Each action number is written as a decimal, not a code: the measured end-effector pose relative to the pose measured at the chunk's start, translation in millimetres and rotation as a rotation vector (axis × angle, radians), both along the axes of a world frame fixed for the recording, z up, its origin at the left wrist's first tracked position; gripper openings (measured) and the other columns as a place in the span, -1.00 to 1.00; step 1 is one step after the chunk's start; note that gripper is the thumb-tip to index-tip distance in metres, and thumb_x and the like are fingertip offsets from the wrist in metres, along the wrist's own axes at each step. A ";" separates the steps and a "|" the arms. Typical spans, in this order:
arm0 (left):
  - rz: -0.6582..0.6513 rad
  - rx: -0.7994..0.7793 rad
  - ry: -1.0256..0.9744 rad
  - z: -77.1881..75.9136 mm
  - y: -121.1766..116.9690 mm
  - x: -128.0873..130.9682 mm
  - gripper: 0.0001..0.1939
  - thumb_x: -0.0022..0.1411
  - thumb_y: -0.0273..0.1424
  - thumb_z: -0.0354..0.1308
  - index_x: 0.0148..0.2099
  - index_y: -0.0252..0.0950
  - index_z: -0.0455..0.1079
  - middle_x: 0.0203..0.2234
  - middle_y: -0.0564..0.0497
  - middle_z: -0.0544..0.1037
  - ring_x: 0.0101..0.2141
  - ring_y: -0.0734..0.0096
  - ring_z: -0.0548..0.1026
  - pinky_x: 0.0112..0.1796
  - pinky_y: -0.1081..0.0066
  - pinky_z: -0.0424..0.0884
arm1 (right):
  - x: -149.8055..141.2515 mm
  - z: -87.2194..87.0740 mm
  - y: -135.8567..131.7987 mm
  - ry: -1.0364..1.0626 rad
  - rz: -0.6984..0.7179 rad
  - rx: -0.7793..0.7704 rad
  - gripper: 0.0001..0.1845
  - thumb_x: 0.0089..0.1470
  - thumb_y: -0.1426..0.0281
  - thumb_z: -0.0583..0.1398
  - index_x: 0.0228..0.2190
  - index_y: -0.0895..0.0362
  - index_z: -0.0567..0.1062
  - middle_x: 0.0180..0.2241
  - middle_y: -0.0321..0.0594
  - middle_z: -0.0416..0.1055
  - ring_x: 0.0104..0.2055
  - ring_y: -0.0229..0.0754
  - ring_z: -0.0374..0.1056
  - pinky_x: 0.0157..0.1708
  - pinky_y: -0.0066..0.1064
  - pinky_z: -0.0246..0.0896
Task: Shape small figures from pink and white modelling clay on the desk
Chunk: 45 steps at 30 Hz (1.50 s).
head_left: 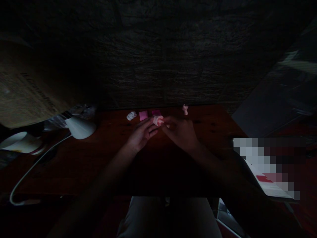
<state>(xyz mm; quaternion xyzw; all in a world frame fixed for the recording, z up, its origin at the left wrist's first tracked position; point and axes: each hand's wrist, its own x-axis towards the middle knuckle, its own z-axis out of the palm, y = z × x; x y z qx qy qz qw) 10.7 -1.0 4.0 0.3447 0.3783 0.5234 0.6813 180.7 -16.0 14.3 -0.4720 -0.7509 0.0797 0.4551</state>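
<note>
Over the wooden desk, my left hand (141, 135) holds a small pale pink folded piece that looks like paper (158, 120), between thumb and fingertips. From the other side, the closed fingertips of my right hand (182, 132) pinch the same piece at its edge. Just behind my hands lie a pink square (143, 115) and a darker magenta square (156, 112), partly covered by my fingers and the piece. A crumpled white lump (131, 115) sits left of the squares. To the right stands a pale pink twisted piece (185, 109).
The scene is dim. On the left are a white lamp-like cone (80, 128) with a cable, a paper cup on its side (21, 142) and a large brown printed bag (32, 86). A dark brick wall (163, 59) rises behind the desk (106, 158). Pale printed sheets (264, 180) lie at right.
</note>
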 end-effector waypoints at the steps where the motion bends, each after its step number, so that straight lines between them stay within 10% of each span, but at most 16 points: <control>1: 0.001 0.000 0.000 0.0 0.1 0.1 -0.86 0.14 -0.40 0.36 -0.22 -0.27 0.55 -0.22 -0.01 0.64 -0.27 0.46 0.56 -0.28 0.51 0.42 | -0.1 -0.1 0.0 0.003 0.008 -0.009 -0.89 0.10 0.45 0.27 -0.32 0.08 0.64 -0.31 -0.22 0.64 -0.26 -0.13 0.55 -0.20 -0.35 0.35; 45: -0.008 -0.121 -0.018 -2.3 2.9 -1.9 -0.81 0.16 -0.32 0.37 -0.18 -0.26 0.54 -0.33 0.02 0.62 -0.35 0.50 0.53 -0.31 0.51 0.38 | 6.4 0.9 6.8 0.039 0.174 0.066 -0.81 0.15 0.47 0.30 -0.19 0.05 0.65 -0.31 -0.23 0.60 -0.33 -0.22 0.50 -0.30 -0.43 0.36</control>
